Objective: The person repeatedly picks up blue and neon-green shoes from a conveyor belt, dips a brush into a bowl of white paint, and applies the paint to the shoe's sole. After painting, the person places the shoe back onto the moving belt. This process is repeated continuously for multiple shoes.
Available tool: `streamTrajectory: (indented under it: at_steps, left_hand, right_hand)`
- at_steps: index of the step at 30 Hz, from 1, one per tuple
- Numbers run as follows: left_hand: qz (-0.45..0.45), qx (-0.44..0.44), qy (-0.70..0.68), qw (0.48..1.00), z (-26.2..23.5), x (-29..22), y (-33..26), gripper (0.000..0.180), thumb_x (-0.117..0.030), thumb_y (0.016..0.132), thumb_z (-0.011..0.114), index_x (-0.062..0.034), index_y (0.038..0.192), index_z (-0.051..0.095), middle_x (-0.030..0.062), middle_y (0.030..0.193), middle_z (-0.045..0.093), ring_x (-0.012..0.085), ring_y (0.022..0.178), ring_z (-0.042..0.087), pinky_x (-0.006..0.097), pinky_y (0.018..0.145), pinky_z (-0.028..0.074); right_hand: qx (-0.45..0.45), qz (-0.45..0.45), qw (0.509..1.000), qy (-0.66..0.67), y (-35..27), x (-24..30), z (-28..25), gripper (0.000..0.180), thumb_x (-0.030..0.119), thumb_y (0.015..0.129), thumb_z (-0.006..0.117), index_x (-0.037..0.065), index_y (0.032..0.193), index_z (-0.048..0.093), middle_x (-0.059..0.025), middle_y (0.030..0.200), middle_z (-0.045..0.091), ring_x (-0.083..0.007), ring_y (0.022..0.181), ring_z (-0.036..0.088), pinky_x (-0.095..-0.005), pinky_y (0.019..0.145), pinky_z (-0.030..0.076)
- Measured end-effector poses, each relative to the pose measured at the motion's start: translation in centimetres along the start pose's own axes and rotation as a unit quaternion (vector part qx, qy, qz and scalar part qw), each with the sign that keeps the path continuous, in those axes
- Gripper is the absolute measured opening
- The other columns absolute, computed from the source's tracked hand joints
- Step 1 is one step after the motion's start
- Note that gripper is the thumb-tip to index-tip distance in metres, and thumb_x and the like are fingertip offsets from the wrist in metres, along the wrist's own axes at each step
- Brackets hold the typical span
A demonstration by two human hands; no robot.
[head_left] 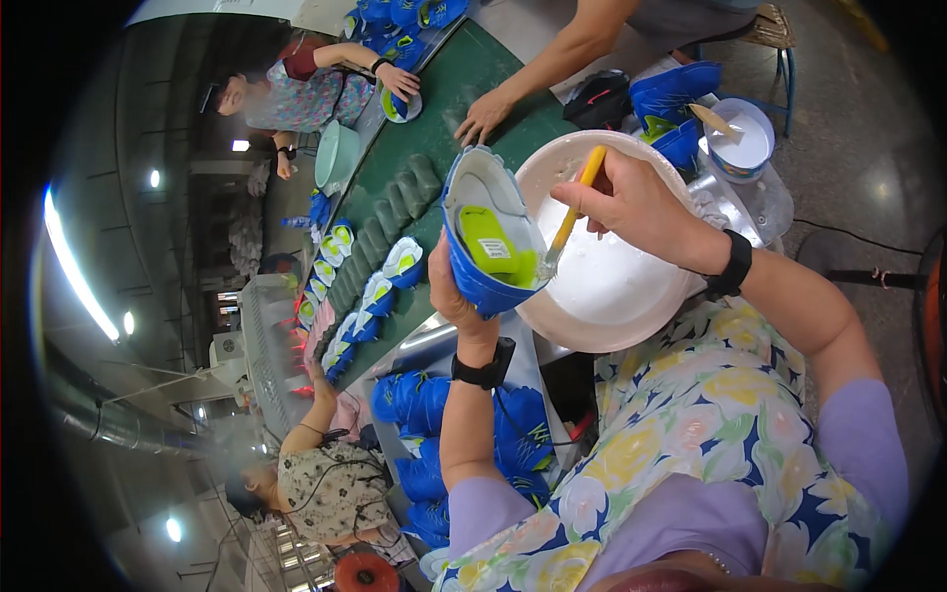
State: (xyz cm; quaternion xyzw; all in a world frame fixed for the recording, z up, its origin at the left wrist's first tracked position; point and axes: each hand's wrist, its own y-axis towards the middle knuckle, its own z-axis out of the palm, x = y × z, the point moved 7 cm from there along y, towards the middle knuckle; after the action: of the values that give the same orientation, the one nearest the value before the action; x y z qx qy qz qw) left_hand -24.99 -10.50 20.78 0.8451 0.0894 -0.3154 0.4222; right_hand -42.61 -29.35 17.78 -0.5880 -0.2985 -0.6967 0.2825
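Taking the big white bowl as the landmark: far to its left, long tube lamps and round lights glow along a dim hall ceiling, and a silvery duct runs below them. Nearer the bowl, still on its left, the green bench stretches away as a long belt carrying a line of blue-and-white shoe uppers with lime-green insides, beside a row of dark green lasts. A pale green basin sits at the belt's edge, up and left of the bowl. Down and left of the bowl lies a heap of blue uppers. Just left of the bowl, touching its rim in this view, the left hand is clenched around the heel of a blue shoe upper, opening tilted up; inside it lies a lime-green insole bearing a small white rectangular label. Over the bowl, the right hand pinches a yellow-handled brush, whose tip meets the upper's rim. Up and right of the bowl stands a small white tub with a stick in it, beside more blue uppers.
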Motion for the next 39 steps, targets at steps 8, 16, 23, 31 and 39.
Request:
streamTrajectory:
  at_steps: [8, 16, 23, 31, 39]
  left_hand:
    - [-0.458, 0.137, -0.205, 0.854, -0.7, 5.7, -1.6, 0.044, -0.022, 0.092, 0.063, -0.0018, 0.130, 0.055, 0.0151, 0.115, 0.064, 0.0297, 0.099, 0.066, 0.039, 0.077, 0.057]
    - [-0.586, 0.150, -0.568, 0.558, 6.3, 1.5, -7.6, 0.054, -0.046, 0.099, 0.048, -0.0072, 0.136, 0.052, 0.0162, 0.126, 0.062, 0.0289, 0.109, 0.066, 0.046, 0.091, 0.056]
    - [-0.548, 0.110, -0.512, 0.652, 4.8, 3.6, -7.0, 0.057, -0.047, 0.097, 0.050, -0.0075, 0.139, 0.050, 0.0165, 0.131, 0.060, 0.0310, 0.114, 0.063, 0.049, 0.097, 0.053]
    - [-0.532, 0.145, -0.450, 0.703, 3.3, 4.2, -6.0, 0.056, -0.038, 0.095, 0.061, -0.0069, 0.139, 0.048, 0.0142, 0.131, 0.060, 0.0289, 0.115, 0.063, 0.047, 0.098, 0.053]
    - [-0.491, 0.048, -0.396, 0.775, 0.8, 5.9, -3.2, 0.048, -0.040, 0.101, 0.050, -0.0097, 0.138, 0.049, 0.0096, 0.131, 0.059, 0.0240, 0.117, 0.060, 0.042, 0.099, 0.052]
  right_hand:
    - [0.049, -0.133, 0.990, -0.021, 0.3, 2.5, -1.4, 0.023, 0.019, 0.097, 0.064, 0.002, 0.110, 0.054, -0.0099, 0.095, 0.066, -0.0103, 0.074, 0.065, -0.0207, 0.067, 0.055]
    - [0.129, -0.425, 0.893, -0.075, -2.1, 6.2, 3.0, 0.023, 0.016, 0.091, 0.070, 0.008, 0.110, 0.059, -0.0103, 0.100, 0.068, -0.0264, 0.087, 0.066, -0.0332, 0.076, 0.052]
    - [0.081, -0.320, 0.922, -0.201, 0.4, 4.2, 1.5, 0.025, 0.021, 0.092, 0.067, 0.005, 0.103, 0.052, -0.0189, 0.077, 0.064, -0.0341, 0.073, 0.065, -0.0402, 0.063, 0.050]
    - [0.106, -0.192, 0.955, -0.201, 0.3, 4.9, -1.3, 0.024, 0.020, 0.092, 0.065, 0.002, 0.102, 0.052, -0.0176, 0.081, 0.064, -0.0338, 0.080, 0.065, -0.0375, 0.070, 0.050]
    - [0.132, -0.288, 0.918, -0.240, 0.6, 4.5, 2.0, 0.019, 0.022, 0.092, 0.065, 0.004, 0.096, 0.058, -0.0138, 0.089, 0.063, -0.0359, 0.081, 0.061, -0.0409, 0.074, 0.049]
